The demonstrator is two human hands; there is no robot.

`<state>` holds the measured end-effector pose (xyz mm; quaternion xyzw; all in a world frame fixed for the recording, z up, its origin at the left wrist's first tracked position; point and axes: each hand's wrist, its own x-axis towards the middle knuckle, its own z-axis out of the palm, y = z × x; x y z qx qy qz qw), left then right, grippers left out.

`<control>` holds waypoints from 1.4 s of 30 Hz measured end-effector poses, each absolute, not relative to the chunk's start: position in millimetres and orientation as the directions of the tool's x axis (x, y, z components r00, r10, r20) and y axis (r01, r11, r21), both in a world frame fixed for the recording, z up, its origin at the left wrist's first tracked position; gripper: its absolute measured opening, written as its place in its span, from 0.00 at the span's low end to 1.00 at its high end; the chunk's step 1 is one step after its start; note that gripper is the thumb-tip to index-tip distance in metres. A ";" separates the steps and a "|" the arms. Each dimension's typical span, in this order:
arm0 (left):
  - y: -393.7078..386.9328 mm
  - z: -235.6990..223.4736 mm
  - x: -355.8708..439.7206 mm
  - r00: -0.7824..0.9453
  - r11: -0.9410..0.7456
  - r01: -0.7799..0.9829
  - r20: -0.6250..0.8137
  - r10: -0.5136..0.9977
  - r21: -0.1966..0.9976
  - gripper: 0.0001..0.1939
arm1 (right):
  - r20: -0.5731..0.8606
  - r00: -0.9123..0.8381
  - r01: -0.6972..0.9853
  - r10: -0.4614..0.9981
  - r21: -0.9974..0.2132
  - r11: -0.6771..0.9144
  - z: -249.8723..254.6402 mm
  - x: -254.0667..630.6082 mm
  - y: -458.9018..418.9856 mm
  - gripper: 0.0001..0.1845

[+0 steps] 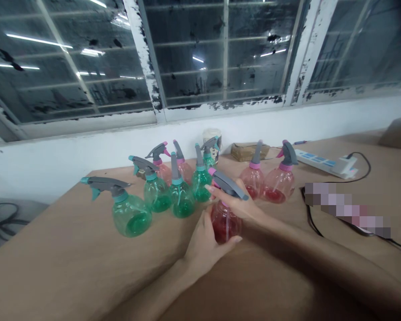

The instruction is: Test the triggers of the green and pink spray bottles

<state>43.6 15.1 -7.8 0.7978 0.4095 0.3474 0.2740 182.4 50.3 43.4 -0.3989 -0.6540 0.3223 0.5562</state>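
Both hands are on one pink spray bottle (226,225) with red liquid and a grey trigger head. My left hand (203,238) is closed around the lower body, thumb along the near side. Under the grey head, my right hand (242,200) grips the neck and trigger area; part of its fingers is hidden behind the bottle. Left of them stand several green spray bottles, the closest being one green spray bottle (132,216). Just behind the right hand are two more pink spray bottles, one pink spray bottle (279,183) and its neighbour (252,176).
Farther back are two pink bottles, a white tub (212,136) and a brown cardboard box (249,151). A power strip (316,161) with a plug and black cable lies at the right, near a pixelated object (347,209). Windows rise behind the table (70,267).
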 end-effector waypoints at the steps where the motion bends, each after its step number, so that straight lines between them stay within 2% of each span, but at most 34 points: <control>1: 14.7 -7.5 43.6 0.424 -0.511 0.467 0.324 0.846 0.722 0.40 | 0.472 -0.066 0.160 0.879 -0.865 0.476 44.0 182.3 49.8 0.09; 14: 16.3 -10.5 43.2 0.424 -0.483 0.490 0.286 0.859 0.726 0.41 | 0.503 -0.153 0.015 0.851 -0.859 0.511 48.6 185.2 48.3 0.07; 21: 15.4 -8.5 44.0 0.403 -0.468 0.510 0.280 0.871 0.722 0.40 | 0.461 -0.179 -0.029 0.869 -0.885 0.464 50.1 187.1 47.2 0.15; 28: 15.8 -10.5 43.5 0.399 -0.471 0.518 0.286 0.871 0.714 0.41 | 0.457 -0.148 -0.079 0.877 -0.890 0.450 47.2 186.3 47.6 0.15; 42: 15.1 -8.9 45.3 0.398 -0.457 0.520 0.269 0.877 0.721 0.43 | 0.476 -0.122 -0.020 0.871 -0.878 0.478 48.1 186.9 46.5 0.10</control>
